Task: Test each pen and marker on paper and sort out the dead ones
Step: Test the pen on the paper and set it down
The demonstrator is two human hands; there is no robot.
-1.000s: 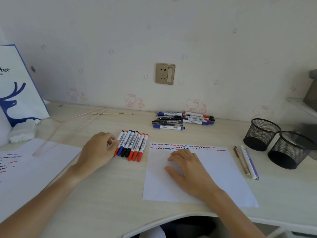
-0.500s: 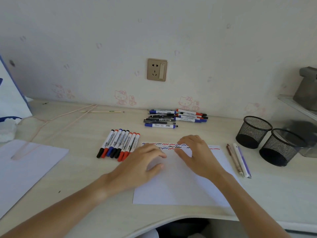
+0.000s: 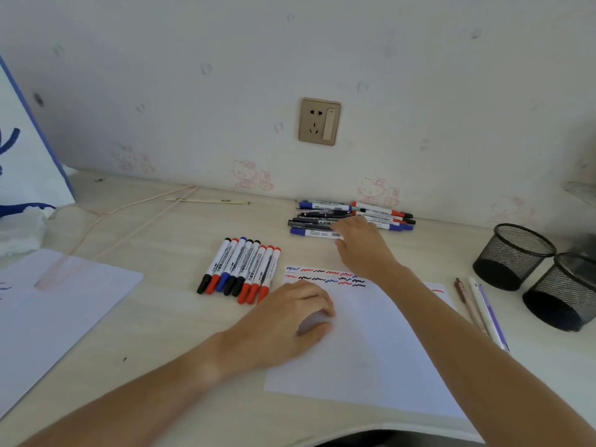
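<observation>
A white test paper (image 3: 371, 350) lies in front of me, with red, blue and black scribbles (image 3: 322, 275) along its top edge. My left hand (image 3: 290, 321) rests on the paper's left part, its fingers loosely curled and holding nothing. My right hand (image 3: 361, 243) reaches to the loose pile of pens and markers (image 3: 380, 214) by the wall. Its thumb and fingertips close round the right end of the nearest blue marker (image 3: 309, 232). A neat row of several capped markers (image 3: 240, 269) lies left of the paper.
Three pens (image 3: 477, 308) lie right of the paper, beside two black mesh cups (image 3: 512, 253) (image 3: 561, 291). A second sheet (image 3: 58, 304), a white cloth (image 3: 19, 233), a paper bag (image 3: 19, 140) and a pink cord (image 3: 129, 214) are on the left. A thin stick (image 3: 206, 200) lies by the wall.
My left hand left the marker row and came to rest on the paper. My right hand lifted off the paper and reached back to the pile by the wall.
</observation>
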